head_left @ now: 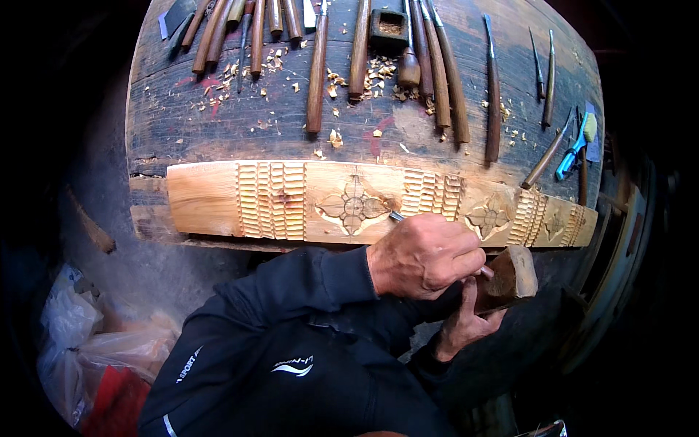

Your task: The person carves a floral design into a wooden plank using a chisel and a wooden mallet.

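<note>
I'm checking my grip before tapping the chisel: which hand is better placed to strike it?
Probably the right hand: it holds the wooden block close to the handle end of the chisel, while the left hand is wrapped around that chisel.

The left hand [426, 255] wraps the chisel [396, 216], swallowing its middle, and that cutting edge is too small to read! Over at the right hand [470, 328], fingers vanish partly behind the wooden block [520, 273]. Well beyond both hands, carving tools [317, 76] run off the top!
</note>
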Action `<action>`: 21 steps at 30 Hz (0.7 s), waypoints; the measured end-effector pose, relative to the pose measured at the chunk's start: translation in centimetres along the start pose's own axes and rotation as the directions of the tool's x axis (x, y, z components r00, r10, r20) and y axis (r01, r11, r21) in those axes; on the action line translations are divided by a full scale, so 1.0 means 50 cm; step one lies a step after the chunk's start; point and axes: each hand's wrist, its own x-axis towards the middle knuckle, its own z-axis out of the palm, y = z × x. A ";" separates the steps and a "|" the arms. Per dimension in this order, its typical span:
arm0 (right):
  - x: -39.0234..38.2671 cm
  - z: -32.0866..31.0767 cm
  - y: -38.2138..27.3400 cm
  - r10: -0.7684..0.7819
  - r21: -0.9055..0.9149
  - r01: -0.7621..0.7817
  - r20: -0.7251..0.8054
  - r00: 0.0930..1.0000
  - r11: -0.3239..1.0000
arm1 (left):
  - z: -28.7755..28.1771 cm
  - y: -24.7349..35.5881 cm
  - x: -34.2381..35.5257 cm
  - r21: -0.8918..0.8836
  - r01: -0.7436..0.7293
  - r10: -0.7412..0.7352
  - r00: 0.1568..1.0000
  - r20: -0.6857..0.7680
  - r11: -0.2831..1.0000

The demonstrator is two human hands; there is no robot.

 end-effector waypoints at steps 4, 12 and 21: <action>0.009 -0.028 0.031 0.031 0.056 -0.033 0.028 0.999 0.998 | -0.001 0.002 0.001 -0.013 0.007 -0.008 0.999 -0.044 1.000; 0.002 -0.001 0.012 0.015 0.096 -0.009 -0.057 0.998 0.995 | 0.008 -0.002 -0.006 -0.017 0.014 -0.014 1.000 -0.001 1.000; 0.058 -0.032 -0.031 0.079 0.055 -0.084 0.094 0.992 0.995 | -0.057 0.027 0.027 -0.130 -0.002 -0.022 0.982 -0.186 0.992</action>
